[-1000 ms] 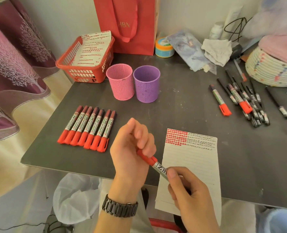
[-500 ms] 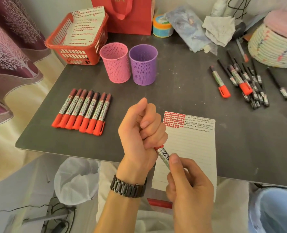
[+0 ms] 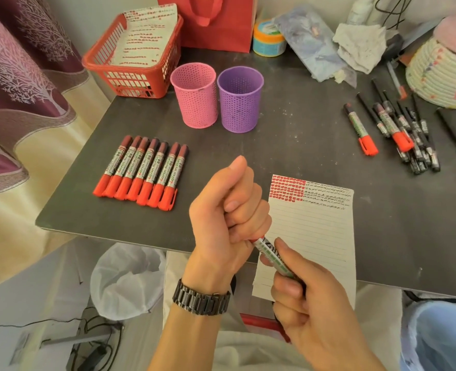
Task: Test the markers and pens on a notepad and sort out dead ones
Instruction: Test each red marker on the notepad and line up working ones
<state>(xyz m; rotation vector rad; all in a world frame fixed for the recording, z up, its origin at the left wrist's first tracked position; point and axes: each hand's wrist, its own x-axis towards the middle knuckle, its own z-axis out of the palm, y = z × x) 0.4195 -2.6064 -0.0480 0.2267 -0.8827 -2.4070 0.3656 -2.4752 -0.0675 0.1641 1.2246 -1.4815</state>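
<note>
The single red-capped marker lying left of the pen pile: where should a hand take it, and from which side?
Probably pinch the marker at mid-barrel, across its width, from above. It lies flat, cap toward the person, with bare table on its left and the pen pile close on its right, so come from the left.

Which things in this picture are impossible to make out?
Head view: the cap end of the marker is hidden inside the left hand.
Head view: the notepad has its near edge under the right hand.
Head view: print on the black pens is too small.
Head view: the woven basket is cut by the right edge.
</note>
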